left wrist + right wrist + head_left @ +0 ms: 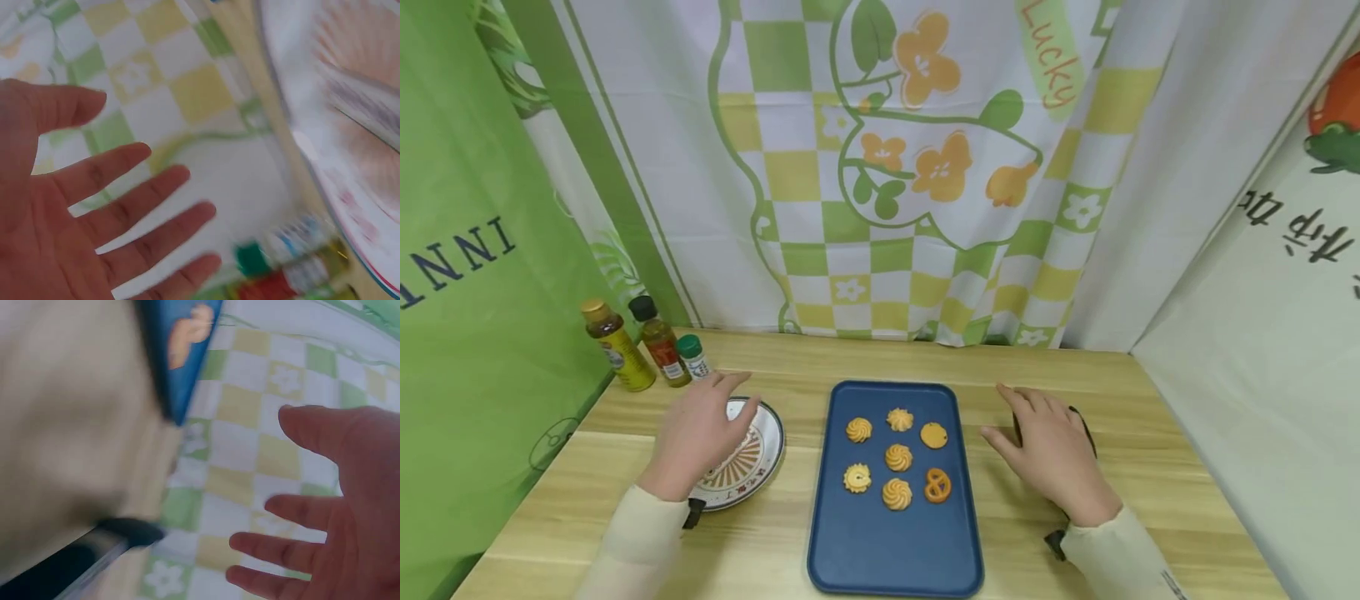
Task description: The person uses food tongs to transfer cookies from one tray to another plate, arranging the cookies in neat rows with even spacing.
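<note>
My left hand [703, 429] hovers over a white patterned plate [771, 442], fingers spread and holding nothing; the left wrist view shows its bare palm [37, 244]. My right hand [1048, 450] is to the right of a blue tray [891, 554], its fingers extended and nothing in them. Beneath it lies a black-tipped utensil [128, 532], mostly hidden by the hand in the head view. On the tray are several cookies: swirled ones [898, 457], a flat round one [934, 435], a pale ring-shaped one [857, 478] and a pretzel [937, 485].
At the back left of the wooden table [1015, 550] stand a gold-capped bottle [617, 346], a black-capped bottle [660, 343] and a small green-capped jar [692, 357]. A checkered curtain [880, 283] hangs behind the table, with a green cloth [475, 358] along the left.
</note>
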The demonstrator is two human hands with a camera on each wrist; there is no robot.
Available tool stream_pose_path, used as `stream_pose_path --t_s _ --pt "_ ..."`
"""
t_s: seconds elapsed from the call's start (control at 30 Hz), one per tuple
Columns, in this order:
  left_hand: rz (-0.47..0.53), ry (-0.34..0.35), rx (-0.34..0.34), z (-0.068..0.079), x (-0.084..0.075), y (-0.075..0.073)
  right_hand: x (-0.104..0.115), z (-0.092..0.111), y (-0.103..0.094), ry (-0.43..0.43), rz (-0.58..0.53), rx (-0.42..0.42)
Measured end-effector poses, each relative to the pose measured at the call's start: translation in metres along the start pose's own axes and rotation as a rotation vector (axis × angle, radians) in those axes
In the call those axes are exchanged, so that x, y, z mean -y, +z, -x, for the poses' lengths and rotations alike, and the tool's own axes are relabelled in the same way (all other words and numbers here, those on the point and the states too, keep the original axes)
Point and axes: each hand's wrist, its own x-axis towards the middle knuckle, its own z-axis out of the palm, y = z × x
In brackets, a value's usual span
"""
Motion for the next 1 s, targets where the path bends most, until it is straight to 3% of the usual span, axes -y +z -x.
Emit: stream_pose_path --t_s 0.27,0.5,0.7,0.87,1.0 --pt "0.072 -0.12 0.039 0.011 0.071 0.001 -0.041 0.025 0.01 0.052 -0.053 0.015" --pt "0.153 -0.255 0.132 0.021 0.119 0.009 -0.063 0.044 0.013 0.15 -0.04 0.023" --pt "0.243 -0.287 0.17 0.028 0.139 0.018 -0.075 0.058 0.018 0.263 -0.028 0.015" --pt "0.301 -0.298 0.204 0.03 0.144 0.021 -0.079 0.069 0.018 0.316 -0.041 0.1" --pt "0.428 -0.33 0.267 0.027 0.145 0.022 -0.08 0.072 0.014 0.338 -0.039 0.171"
